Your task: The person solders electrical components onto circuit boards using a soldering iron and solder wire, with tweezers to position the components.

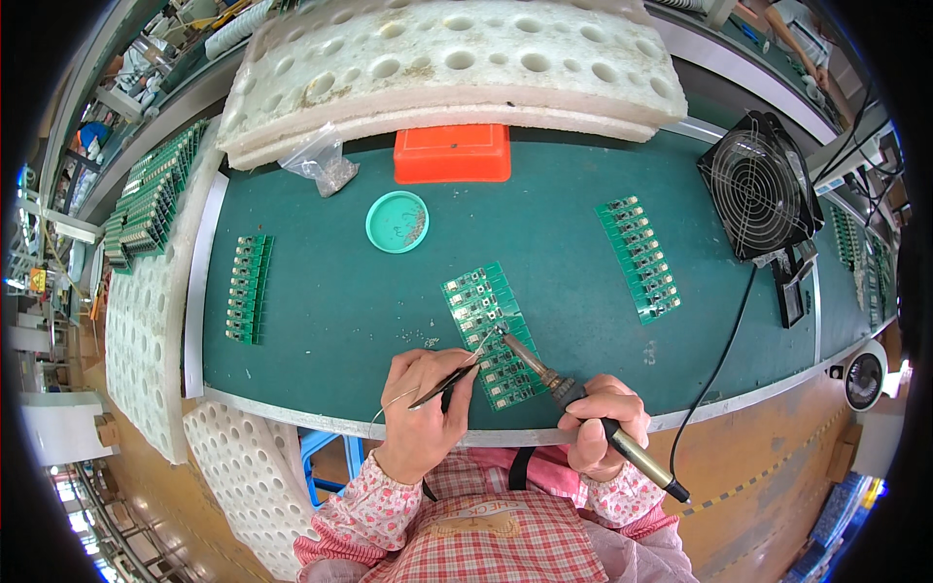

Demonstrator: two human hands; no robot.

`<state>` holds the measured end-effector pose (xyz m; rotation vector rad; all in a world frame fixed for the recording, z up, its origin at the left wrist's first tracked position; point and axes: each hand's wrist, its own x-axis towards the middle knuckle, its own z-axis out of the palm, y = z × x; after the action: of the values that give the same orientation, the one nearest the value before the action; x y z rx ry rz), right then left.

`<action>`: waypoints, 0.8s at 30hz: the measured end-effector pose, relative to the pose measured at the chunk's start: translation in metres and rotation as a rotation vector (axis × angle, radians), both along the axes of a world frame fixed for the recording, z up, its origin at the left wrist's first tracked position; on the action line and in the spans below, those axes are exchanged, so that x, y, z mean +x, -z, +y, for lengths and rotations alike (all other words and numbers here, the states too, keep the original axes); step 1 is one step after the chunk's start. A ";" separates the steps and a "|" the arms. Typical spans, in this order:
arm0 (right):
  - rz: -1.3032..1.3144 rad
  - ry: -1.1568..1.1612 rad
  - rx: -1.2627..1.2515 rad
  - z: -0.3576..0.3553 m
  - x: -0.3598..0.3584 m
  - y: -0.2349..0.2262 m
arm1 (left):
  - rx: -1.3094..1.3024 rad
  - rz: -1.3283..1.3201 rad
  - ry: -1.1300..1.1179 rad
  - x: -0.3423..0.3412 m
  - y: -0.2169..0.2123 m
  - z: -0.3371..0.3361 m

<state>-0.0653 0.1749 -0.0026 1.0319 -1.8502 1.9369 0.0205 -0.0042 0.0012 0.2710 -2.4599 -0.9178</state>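
Observation:
A green circuit board (pixel 494 291) with rows of small white and dark parts lies at a slant on the bench in front of me. My right hand (pixel 607 423) is closed round the handle of a soldering iron (pixel 567 391), whose tip meets the board near its middle. From the left, my left hand (pixel 425 403) pinches dark tweezers (pixel 443 385) and a thin solder wire (pixel 397 396). The wire's far end reaches to the iron's tip. Whether wire and tip touch is too small to tell.
Other boards lie at left (pixel 249 290) and right (pixel 641 258). Beyond are a turquoise dish (pixel 397 222) of tiny parts, a plastic bag (pixel 323 163), a red box (pixel 452 155) and a white foam block (pixel 457 83). A black fan (pixel 753 185) stands at right; a black cord (pixel 724 374) crosses the bench edge.

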 end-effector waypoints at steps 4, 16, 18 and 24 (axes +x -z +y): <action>0.004 -0.021 0.009 0.001 -0.001 0.000 | 0.009 -0.009 -0.004 0.000 -0.001 0.000; -0.030 -0.034 0.235 -0.005 -0.003 -0.008 | 0.003 0.008 0.005 0.000 0.000 -0.001; -0.034 -0.037 0.240 -0.006 -0.003 -0.009 | -0.006 0.013 0.007 0.001 0.001 -0.001; 0.009 -0.049 0.266 -0.009 -0.003 -0.008 | -0.001 0.019 0.001 0.000 0.002 -0.001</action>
<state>-0.0682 0.1657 0.0056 1.1693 -2.1390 1.7396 0.0205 -0.0048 -0.0003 0.2597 -2.4431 -0.9154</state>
